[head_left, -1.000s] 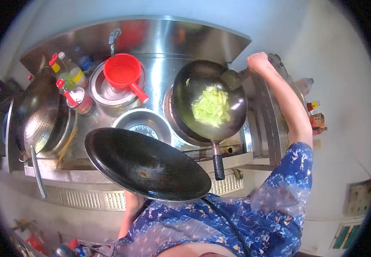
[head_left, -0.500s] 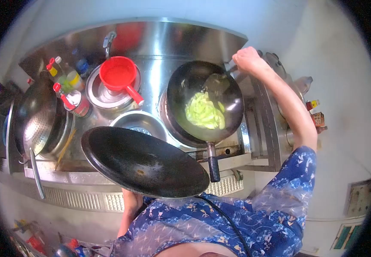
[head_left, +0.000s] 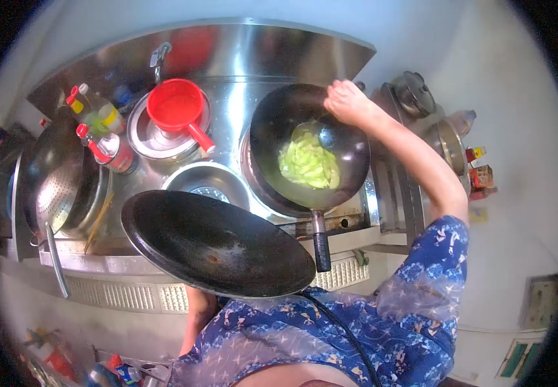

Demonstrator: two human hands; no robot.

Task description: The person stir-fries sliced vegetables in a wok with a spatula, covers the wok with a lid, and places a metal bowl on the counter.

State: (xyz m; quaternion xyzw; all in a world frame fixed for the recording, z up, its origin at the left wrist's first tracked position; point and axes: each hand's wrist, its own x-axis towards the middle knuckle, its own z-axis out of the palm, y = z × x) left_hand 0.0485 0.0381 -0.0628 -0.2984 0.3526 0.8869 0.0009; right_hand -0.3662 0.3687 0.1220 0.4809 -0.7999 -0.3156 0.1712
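A black wok (head_left: 350,171) on the stove holds pale green sliced vegetables (head_left: 309,159). My right hand (head_left: 347,103) is closed above its far right rim, around the handle of what looks like a ladle (head_left: 328,137); the round dark end rests in the wok by the vegetables. Nearer to me, a large black wok lid (head_left: 218,242) is held tilted with its hollow side up. My left hand (head_left: 203,300) is under its near edge, fingers mostly hidden, seemingly gripping it from below.
Left of the wok stand a steel bowl (head_left: 230,184) and a red dipper (head_left: 176,106) on a steel pot. Several bottles (head_left: 101,132) and a perforated strainer (head_left: 56,193) are farther left. Lidded pots (head_left: 414,97) stand at right.
My right hand has moved left and slightly down, now over the wok's rim. The vegetables have shifted toward the far side. The lid stays almost where it was.
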